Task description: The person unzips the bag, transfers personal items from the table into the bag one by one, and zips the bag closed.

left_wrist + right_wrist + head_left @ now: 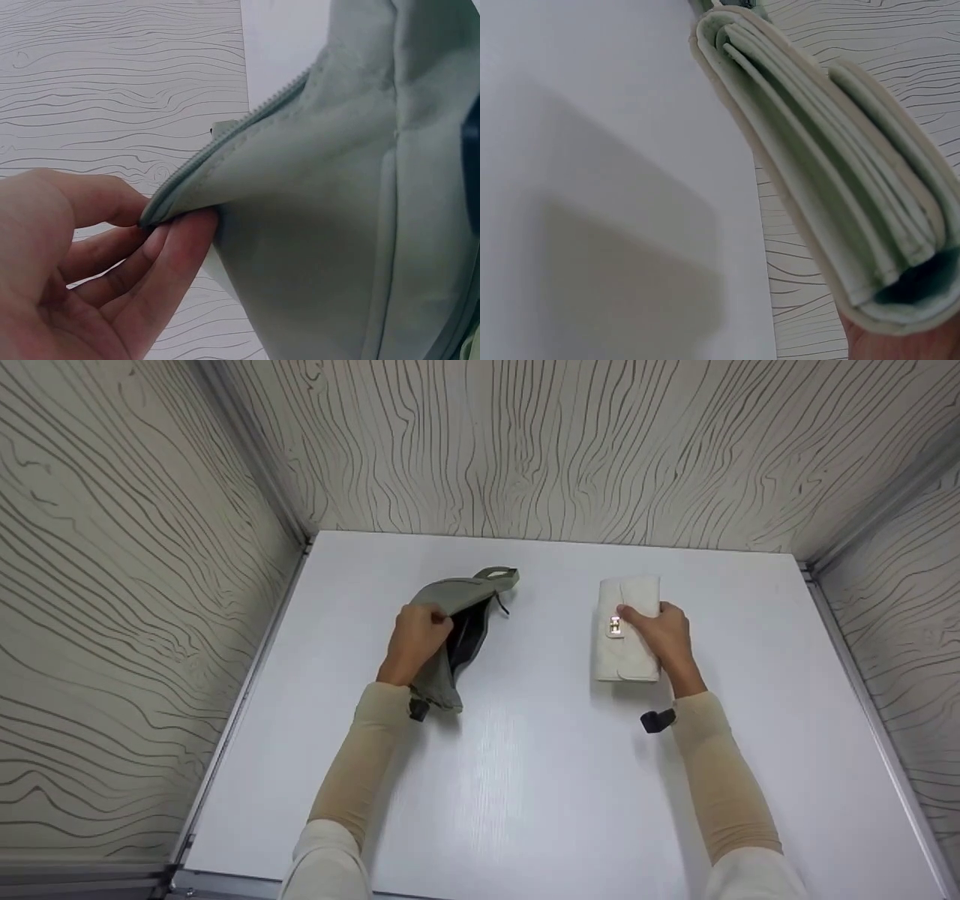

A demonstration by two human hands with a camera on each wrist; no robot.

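Observation:
On the left of the head view, my left hand [417,637] holds a grey-green zippered bag [454,594] by the edge of its opening. The bag gapes, showing a black lining [471,634], and a short strap loop [504,577] sticks out at its far end. In the left wrist view, thumb and fingers [187,240] pinch the fabric at the zipper [225,146]. My right hand [666,634] grips a cream folded wallet [630,660], thumb across its front beside a gold clasp [615,625]. The right wrist view shows the wallet's layered end [817,165], raised above its shadow.
Both hands are over a white table [510,780]. Wood-grain patterned panels [487,450] enclose it at the back and both sides, with metal framing [255,457] at the corners. A dark wrist camera [658,721] sits at the right cuff.

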